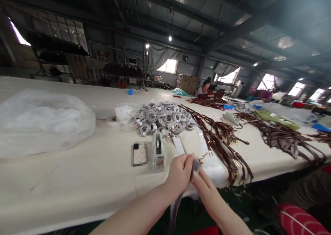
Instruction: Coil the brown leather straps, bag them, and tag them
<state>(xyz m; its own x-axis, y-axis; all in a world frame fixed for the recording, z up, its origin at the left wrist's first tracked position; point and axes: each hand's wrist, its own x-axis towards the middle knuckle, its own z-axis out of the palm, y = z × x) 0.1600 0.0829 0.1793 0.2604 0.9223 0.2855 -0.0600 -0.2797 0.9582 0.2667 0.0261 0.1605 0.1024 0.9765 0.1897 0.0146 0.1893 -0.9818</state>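
My left hand [179, 174] and my right hand [207, 190] meet at the table's near edge, both pinching a strap [196, 165] wrapped in grey film. A gold clasp [204, 156] sticks out past my fingers, and the strap's tail hangs down below the table edge. A white paper strip [178, 145] lies just beyond my left hand. A tape dispenser [158, 152] stands to the left of my hands. Behind it sits a pile of coiled wrapped straps [165, 119].
Brown leather straps [219, 138] with gold clasps run along the table [77, 173] to the right. A large clear plastic bag [41, 121] lies at the left. A phone [140, 154] rests by the dispenser. A person [204, 89] sits far back. A red stool [302, 219] stands at the lower right.
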